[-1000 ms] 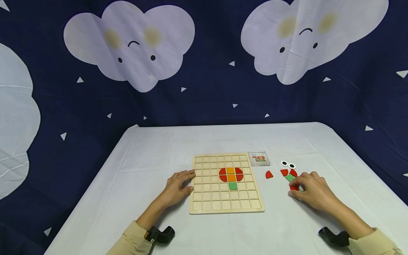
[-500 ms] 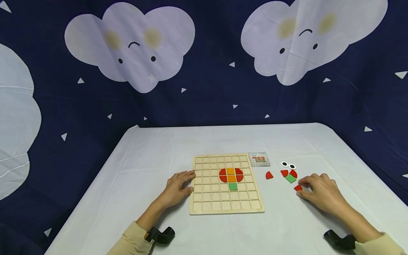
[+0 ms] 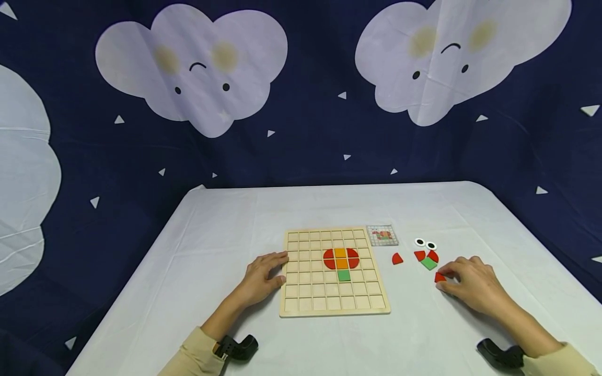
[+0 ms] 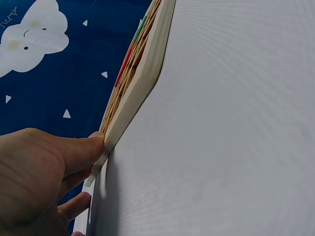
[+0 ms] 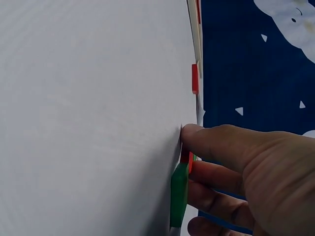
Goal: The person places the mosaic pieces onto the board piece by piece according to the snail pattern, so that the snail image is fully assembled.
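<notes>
In the head view, my right hand [image 3: 477, 284] pinches a red tile [image 3: 439, 277] between thumb and fingertips low over the table, its full outline partly covered. The right wrist view shows a green tile [image 5: 179, 194] beside the fingers, below the red one. My left hand [image 3: 262, 277] rests with thumb and fingertips against the left edge of a wooden grid board [image 3: 305, 290]. On the board, red quarter-circle tiles [image 3: 328, 263] flank two orange tiles [image 3: 340, 262], with a green square tile [image 3: 344, 274] below. In the left wrist view, the thumb touches the board's rim [image 4: 140, 93].
Between board and right hand lies a loose red quarter-circle tile [image 3: 397, 258]. Farther right are two eye discs [image 3: 420, 242], red tiles [image 3: 432, 256] and a green tile [image 3: 429, 263]. A small pattern card [image 3: 382, 235] touches the board's upper right corner.
My right hand has drawn back to the right with the red tile, away from the loose pieces, and the tile has turned slightly. The left hand and board stay put.
</notes>
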Demonstrator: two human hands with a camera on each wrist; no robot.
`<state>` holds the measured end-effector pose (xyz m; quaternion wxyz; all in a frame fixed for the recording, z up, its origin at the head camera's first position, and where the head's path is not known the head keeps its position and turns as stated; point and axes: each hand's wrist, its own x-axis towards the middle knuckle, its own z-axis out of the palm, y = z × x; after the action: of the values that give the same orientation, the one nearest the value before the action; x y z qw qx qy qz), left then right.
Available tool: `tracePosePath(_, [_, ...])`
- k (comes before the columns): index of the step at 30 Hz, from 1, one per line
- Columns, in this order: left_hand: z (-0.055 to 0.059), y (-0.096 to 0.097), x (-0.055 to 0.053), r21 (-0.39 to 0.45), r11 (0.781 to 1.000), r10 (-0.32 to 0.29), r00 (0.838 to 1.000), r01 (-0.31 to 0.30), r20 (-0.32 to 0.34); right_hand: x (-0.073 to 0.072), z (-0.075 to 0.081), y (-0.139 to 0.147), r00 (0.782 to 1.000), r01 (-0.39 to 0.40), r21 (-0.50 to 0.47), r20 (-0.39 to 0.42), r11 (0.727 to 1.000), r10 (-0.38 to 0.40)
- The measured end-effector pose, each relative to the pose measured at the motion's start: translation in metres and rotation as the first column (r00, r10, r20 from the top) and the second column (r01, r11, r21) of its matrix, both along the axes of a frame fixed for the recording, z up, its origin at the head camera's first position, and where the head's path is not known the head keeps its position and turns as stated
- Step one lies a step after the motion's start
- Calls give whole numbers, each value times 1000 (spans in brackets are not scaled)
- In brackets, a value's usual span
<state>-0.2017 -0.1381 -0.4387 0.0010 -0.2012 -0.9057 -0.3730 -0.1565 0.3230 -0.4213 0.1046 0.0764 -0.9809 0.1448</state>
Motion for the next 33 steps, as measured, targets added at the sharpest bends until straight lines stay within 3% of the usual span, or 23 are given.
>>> tracePosePath(14, [2, 0, 1, 8, 1000, -7, 1000, 7, 2, -4, 5, -16, 1000, -30, -24, -11, 999, 30])
tracePosePath(19, [2, 0, 1, 8, 1000, -4, 1000, 3, 5, -10, 9, -35, 997, -63, -32, -35, 998, 62])
tracePosePath(26, [2, 1, 1, 1, 1000, -1, 1000, 1, -1, -24, 12, -70, 982, -174, -45, -82, 984, 170])
tracePosePath(33, [2, 1, 1, -8, 1000, -2, 1000, 2, -7, -33, 13, -107, 973, -230, -44, -37, 972, 229])
